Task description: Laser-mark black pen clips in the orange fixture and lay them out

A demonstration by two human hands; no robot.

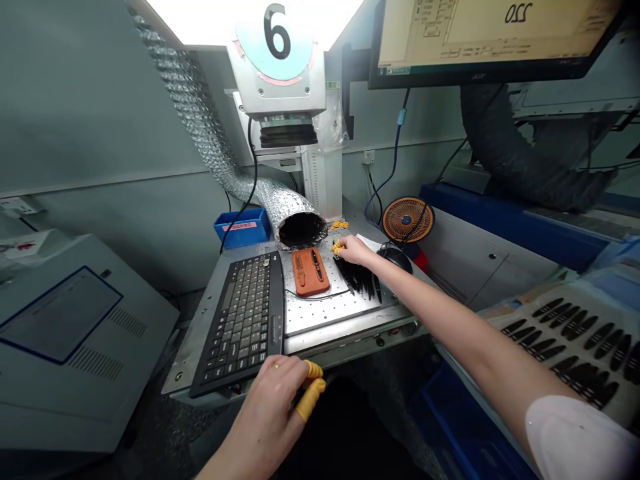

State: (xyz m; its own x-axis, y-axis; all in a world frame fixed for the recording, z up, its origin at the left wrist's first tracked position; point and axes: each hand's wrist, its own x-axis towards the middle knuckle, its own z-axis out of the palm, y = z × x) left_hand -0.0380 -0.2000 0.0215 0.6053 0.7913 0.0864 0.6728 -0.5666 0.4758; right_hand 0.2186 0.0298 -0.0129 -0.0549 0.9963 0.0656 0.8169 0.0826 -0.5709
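Near the edge of the table (313,341), the left hand (275,403) was held loosely curled, empty. By the nearer right hand (356,251), fingertips bunched, the heaped black pieces (359,276) were covered at their far end, long axes pointed frontward; whether one was pinched could not be told.

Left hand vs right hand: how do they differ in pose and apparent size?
The left hand is near the black keyboard; the right hand is at the pile of black parts. The left hand looks larger and closer, the right hand smaller and farther. Both wear yellow finger cots.
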